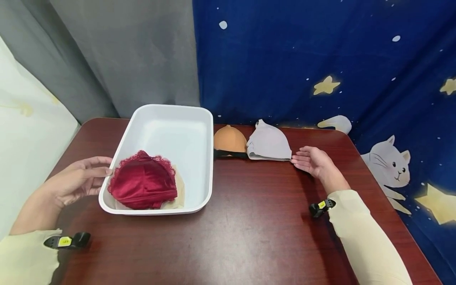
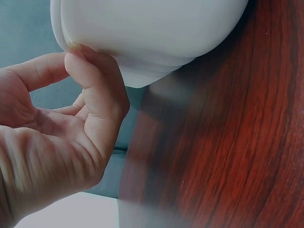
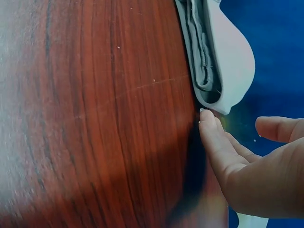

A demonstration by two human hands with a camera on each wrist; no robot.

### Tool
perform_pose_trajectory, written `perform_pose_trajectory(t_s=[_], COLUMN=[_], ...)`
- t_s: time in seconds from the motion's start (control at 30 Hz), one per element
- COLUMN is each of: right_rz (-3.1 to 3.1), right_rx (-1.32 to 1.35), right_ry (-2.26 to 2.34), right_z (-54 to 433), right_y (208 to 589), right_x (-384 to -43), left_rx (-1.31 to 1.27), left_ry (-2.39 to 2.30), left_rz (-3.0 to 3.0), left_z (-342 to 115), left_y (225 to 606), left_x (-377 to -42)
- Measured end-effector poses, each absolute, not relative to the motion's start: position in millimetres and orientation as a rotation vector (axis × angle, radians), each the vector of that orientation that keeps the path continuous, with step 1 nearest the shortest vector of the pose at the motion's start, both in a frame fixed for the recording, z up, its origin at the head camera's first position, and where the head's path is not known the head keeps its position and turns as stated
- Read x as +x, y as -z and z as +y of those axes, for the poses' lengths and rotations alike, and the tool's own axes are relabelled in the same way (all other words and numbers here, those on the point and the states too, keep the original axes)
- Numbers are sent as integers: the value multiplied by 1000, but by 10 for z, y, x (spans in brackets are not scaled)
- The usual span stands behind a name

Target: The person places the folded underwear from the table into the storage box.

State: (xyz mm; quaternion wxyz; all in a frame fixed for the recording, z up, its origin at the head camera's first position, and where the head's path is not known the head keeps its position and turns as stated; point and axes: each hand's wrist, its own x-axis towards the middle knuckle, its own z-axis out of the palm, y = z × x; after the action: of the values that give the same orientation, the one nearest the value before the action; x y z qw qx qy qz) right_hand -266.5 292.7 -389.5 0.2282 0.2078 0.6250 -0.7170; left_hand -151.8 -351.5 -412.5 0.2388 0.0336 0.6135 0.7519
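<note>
My left hand (image 1: pixel 80 178) pinches the left rim of a white plastic tub (image 1: pixel 192 190) between thumb and fingers; the left wrist view shows the thumb and fingertips meeting at the tub's edge. Inside the tub's near left part lies a folded dark red lace bra (image 1: pixel 144 182), with beige fabric (image 1: pixel 179 192) peeking out beneath it. At the table's far side sits a folded light grey bra (image 1: pixel 268 142), cup side up. My right hand (image 1: pixel 313 160) is beside its right end, fingers extended, fingertips right at its edge. An orange bra (image 1: pixel 229 139) with a black band lies between tub and grey bra.
The reddish-brown wooden table (image 1: pixel 242 237) carries everything. Behind it hang a grey curtain (image 1: pixel 135 51) and a blue curtain (image 1: pixel 270 59) with stars and a cat. A white surface (image 1: pixel 25 111) stands at the left.
</note>
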Motion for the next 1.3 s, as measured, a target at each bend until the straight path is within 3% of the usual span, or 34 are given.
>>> perform_pose_trajectory(t_s=[1.3], right_rz=[1533], right_rx=[822], right_ry=[2270], right_z=[2501], right_y=[4099], right_x=[-2852], left_rx=[78], left_ry=[-2055], left_rz=[1725], left_z=[-3494], left_y=[4136], left_x=[-1513])
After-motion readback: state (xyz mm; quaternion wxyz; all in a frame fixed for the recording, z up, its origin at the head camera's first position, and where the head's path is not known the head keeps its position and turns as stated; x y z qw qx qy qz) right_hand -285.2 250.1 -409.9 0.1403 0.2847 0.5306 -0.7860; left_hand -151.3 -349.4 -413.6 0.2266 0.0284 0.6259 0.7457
